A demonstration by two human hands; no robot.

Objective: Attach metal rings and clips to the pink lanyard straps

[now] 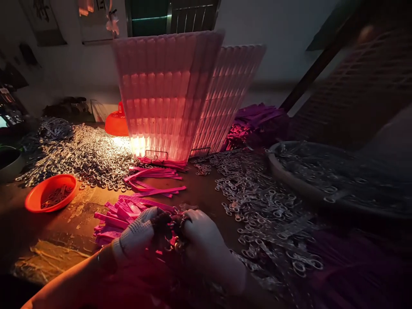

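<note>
Near the bottom centre, my left hand (146,229), in a pale dotted glove with dark fingertips, has its fingers bent and closed. My right hand (199,238), also gloved, is closed right beside it. Small metal rings or clasps (178,245) show between the two hands; which hand grips them is hard to make out in the dim light. Bright pink strips (111,221) lie in a pile just left of and behind my left hand. More pink strips (161,173) lie farther back. To the right of my right hand, metal clasps (254,201) are spread over the dark tabletop.
An orange bowl (69,201) with small parts stands at the left. Behind it, a large heap of metal clasps (93,156) lies under a red lamp (116,124). Two ribbed translucent panels (157,94) stand upright at the back. A wide basin (289,178) of metal parts is at the right.
</note>
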